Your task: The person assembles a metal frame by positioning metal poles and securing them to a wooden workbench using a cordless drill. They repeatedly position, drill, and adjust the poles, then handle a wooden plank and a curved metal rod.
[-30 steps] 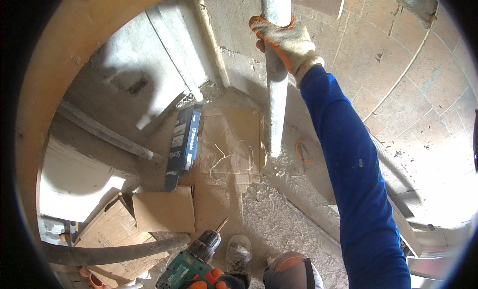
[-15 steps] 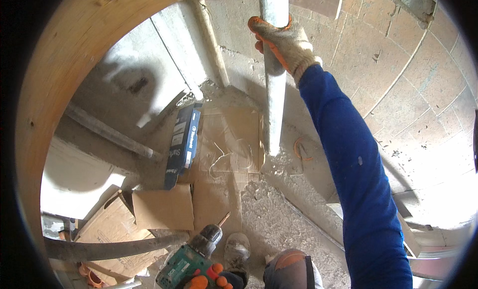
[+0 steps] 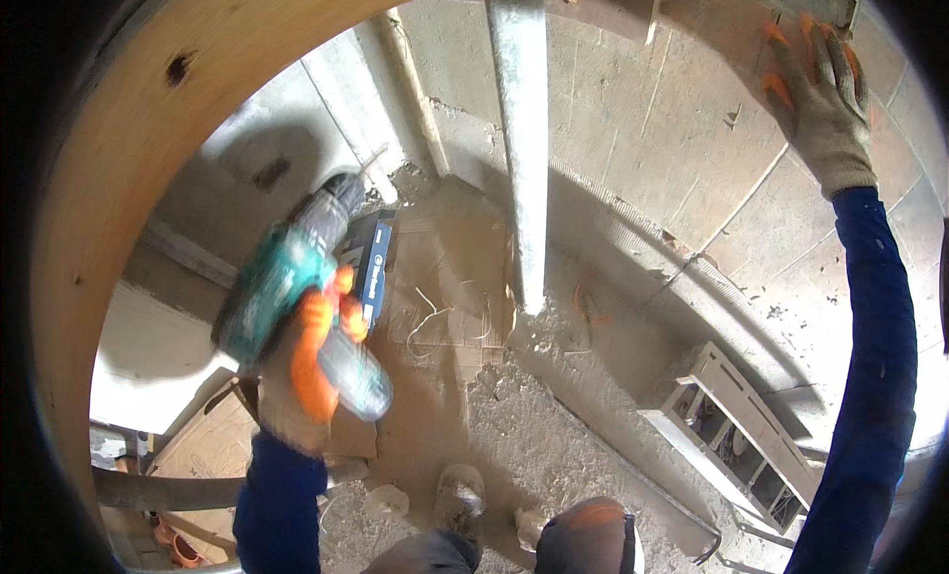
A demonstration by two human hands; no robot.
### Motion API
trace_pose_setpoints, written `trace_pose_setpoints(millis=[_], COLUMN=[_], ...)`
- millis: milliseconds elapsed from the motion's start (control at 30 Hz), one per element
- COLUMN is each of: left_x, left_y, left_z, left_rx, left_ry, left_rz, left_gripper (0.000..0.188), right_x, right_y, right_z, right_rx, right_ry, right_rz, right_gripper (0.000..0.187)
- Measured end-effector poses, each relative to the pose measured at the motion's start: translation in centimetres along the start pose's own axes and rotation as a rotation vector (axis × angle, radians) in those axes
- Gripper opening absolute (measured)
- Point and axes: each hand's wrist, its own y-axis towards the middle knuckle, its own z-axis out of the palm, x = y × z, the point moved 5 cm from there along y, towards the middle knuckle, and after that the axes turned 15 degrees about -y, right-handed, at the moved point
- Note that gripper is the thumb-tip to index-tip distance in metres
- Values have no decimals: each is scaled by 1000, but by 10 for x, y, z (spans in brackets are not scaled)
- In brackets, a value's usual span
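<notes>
My left hand (image 3: 314, 361), in an orange-palmed work glove, grips a teal cordless drill (image 3: 287, 277) and holds it up with the bit pointing toward the upper right. A grey metal profile (image 3: 522, 129) hangs vertically at the top middle, untouched. My right hand (image 3: 819, 89), gloved the same way, lies flat with spread fingers against the block wall (image 3: 672, 149) at the upper right, apart from the profile. Both arms wear blue sleeves.
A curved wooden board (image 3: 129, 139) fills the left and top. Far below are flattened cardboard (image 3: 445, 277), a dark blue box (image 3: 374, 267), rubble, a hollow block (image 3: 736, 436) and my shoes (image 3: 460, 495).
My right hand let go of the metal profile and moved right onto the wall. My left hand raised the drill from the bottom edge up into the middle left.
</notes>
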Motion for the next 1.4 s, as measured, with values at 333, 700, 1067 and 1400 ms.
trace_pose_setpoints(millis=[333, 700, 1067, 1400], left_x=[-6, 21, 38, 39], left_y=[214, 246, 266, 276], left_z=[116, 123, 99, 97], left_rx=[428, 471, 510, 528], left_ry=[102, 73, 776, 635], left_rz=[321, 591, 835, 968], left_gripper=[31, 11, 27, 29], right_x=[3, 1, -1, -2], right_y=[-10, -12, -10, -12], right_z=[20, 22, 21, 21], right_rx=[-166, -119, -175, -96], right_ry=[138, 88, 140, 74], right_rz=[20, 38, 38, 35], right_gripper=[57, 56, 55, 55])
